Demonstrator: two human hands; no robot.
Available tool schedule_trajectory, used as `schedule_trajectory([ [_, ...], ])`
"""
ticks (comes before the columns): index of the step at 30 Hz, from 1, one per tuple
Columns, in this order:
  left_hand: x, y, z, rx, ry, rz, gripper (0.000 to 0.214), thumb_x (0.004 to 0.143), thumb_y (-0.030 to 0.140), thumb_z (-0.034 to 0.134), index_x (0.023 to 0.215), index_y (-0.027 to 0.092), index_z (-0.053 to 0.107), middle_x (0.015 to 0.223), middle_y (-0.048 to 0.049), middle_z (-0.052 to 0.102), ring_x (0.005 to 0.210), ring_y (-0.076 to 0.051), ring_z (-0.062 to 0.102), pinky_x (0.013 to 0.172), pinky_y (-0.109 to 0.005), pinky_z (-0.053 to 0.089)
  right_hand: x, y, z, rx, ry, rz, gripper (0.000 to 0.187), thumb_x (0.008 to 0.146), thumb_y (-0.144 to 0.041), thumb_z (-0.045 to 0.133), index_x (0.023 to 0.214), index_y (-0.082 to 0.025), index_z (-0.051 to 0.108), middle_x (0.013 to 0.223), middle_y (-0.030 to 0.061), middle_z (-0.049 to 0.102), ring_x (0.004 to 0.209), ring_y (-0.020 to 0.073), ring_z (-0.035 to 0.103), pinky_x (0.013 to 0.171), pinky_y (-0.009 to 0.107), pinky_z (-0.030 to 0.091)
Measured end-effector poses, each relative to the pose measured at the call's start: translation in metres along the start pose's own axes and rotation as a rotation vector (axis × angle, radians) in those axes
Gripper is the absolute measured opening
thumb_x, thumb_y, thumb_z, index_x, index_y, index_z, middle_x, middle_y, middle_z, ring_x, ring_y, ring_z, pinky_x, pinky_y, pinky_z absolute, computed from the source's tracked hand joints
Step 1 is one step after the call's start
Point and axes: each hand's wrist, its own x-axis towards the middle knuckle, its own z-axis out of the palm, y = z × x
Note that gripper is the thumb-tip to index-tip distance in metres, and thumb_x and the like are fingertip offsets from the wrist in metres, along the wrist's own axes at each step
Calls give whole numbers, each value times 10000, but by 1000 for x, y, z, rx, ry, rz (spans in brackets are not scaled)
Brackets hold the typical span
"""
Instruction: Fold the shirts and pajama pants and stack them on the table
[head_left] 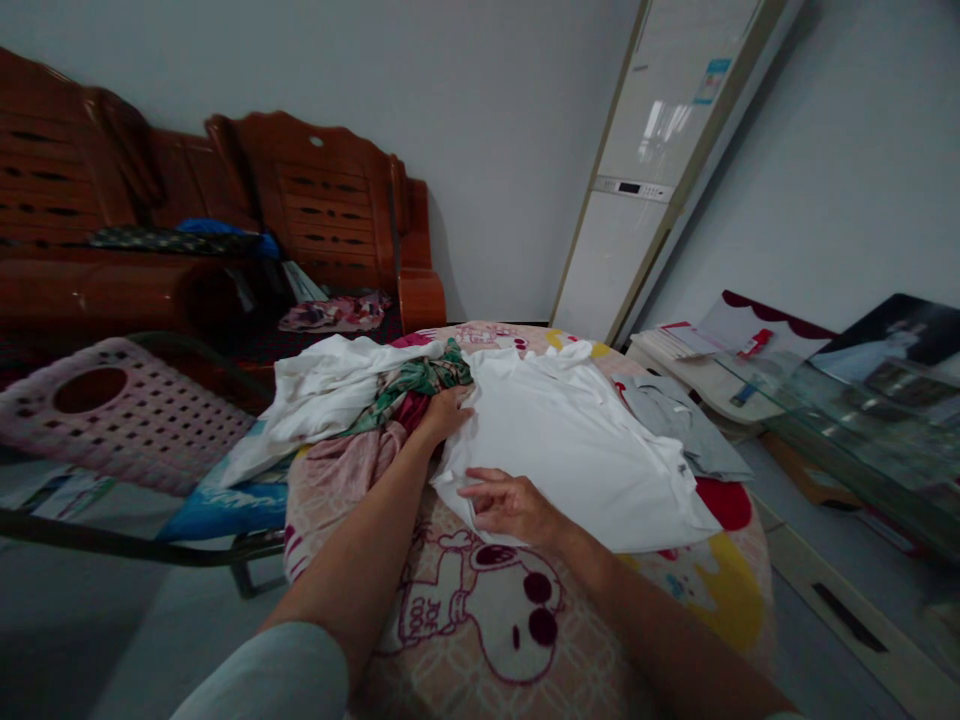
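Observation:
A white garment (570, 440), which looks like a shirt, lies spread on the round table. My left hand (448, 413) rests at its upper left edge, thumb and fingers apart, close to the heap of clothes. At the lower left edge, my right hand (514, 508) is over the white cloth with its fingers stretched out and slightly spread. Left of the garment is a loose heap: a white cloth (322, 385), a green patterned cloth (416, 378) and a pink cloth (356, 458). A grey folded garment (675, 420) lies on the right side.
A patterned tablecloth (442, 640) covers the table. To the left stands a pink woven chair (142, 430) with a blue cushion (217, 505). Behind are a wooden sofa (330, 210) and a tall white air conditioner (630, 210). A glass-topped cabinet (862, 430) is at the right.

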Motion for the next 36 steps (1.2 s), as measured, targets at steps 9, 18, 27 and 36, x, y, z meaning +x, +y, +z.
schedule_trajectory([
  [9, 1, 0, 3, 11, 2, -7, 488, 770, 115, 647, 1257, 129, 665, 883, -56, 723, 841, -193, 668, 812, -247, 497, -9, -23, 39, -996, -36, -330, 280, 945, -290, 553, 1182, -189, 664, 1310, 134, 577, 1073, 248, 537, 932, 433, 474],
  [18, 3, -3, 1, 6, 22, -83, 475, 738, 118, 604, 1205, 106, 687, 865, -65, 720, 789, -200, 656, 744, -257, 497, -8, -18, 42, -1016, -63, -468, 277, 927, -137, 481, 1185, -102, 575, 1261, 158, 601, 946, 213, 514, 900, 364, 466],
  [27, 14, -11, 8, -85, 74, -12, 517, 677, 10, 490, 1154, 92, 672, 965, -76, 712, 870, -171, 646, 812, -254, 504, -11, -29, 44, -1053, -162, -469, 305, 898, -132, 500, 1195, -111, 566, 1284, 134, 609, 946, 220, 518, 833, 364, 458],
  [36, 29, -12, 13, -98, 13, -11, 546, 688, 44, 486, 1198, 89, 675, 1132, -105, 719, 1055, -231, 647, 960, -315, 478, -9, -24, 41, -1046, -151, -519, 348, 896, -141, 511, 1237, -96, 556, 1289, 126, 615, 896, 209, 508, 848, 350, 441],
])
